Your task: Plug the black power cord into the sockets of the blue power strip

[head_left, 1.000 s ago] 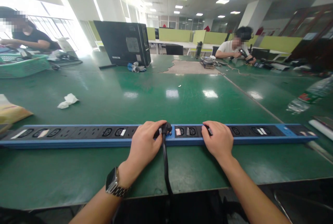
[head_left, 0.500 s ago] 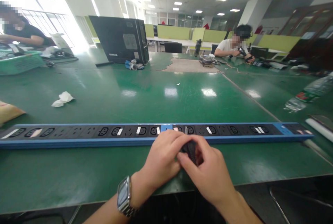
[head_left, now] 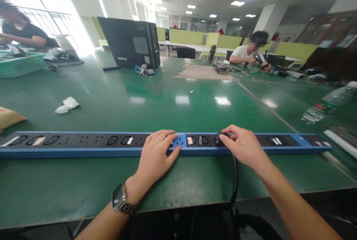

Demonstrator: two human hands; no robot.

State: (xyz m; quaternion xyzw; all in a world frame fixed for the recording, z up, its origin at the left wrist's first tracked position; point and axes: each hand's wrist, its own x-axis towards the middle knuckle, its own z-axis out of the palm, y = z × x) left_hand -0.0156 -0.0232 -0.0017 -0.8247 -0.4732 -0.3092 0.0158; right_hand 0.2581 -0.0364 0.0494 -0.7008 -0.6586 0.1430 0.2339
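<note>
A long blue-edged power strip (head_left: 111,152) with black sockets lies across the table in front of me. My left hand (head_left: 157,150) grips it just left of the blue middle socket (head_left: 179,141), fingers over the top and thumb at the near edge. With thumb and fingers, my right hand (head_left: 242,143) pinches a black plug (head_left: 218,139) at a socket right of the middle. How deep the plug sits cannot be made out. Its thick black cable (head_left: 235,180) hangs from below my right hand over the table's front edge.
On the green table (head_left: 117,98) lie crumpled tissue (head_left: 68,105), gloves (head_left: 144,70) by a black computer case (head_left: 128,44), and a plastic bottle (head_left: 329,102) at right. A green basket (head_left: 23,65) stands left. Two other people sit across the table.
My hands have parted. The left has moved left onto the power strip; the right has carried the black plug right and forward to a socket, and its cable now shows.
</note>
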